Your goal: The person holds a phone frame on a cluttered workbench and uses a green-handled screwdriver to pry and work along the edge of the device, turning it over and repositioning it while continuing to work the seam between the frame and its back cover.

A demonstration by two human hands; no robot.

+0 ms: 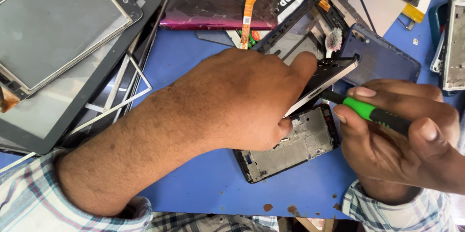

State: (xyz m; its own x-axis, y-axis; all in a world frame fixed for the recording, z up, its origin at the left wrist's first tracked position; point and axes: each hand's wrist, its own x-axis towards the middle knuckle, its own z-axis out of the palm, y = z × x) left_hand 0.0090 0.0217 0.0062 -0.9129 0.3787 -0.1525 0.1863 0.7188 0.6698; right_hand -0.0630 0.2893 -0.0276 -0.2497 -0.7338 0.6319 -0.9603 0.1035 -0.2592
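Blue mat (pixel 203 183); left hand (pixel 237 101) hides much of the phone frame (pixel 295 147).

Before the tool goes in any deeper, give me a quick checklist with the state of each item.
1. Left hand steadies the lifted phone panel: ok.
2. Right hand grips the green-handled tool: ok.
3. Tool tip placed at the panel edge: cannot tell, hidden.
4. Phone frame flat on the blue mat: ok.
5. Space around the frame free of clutter: not ok, brush and blue back cover lie close.
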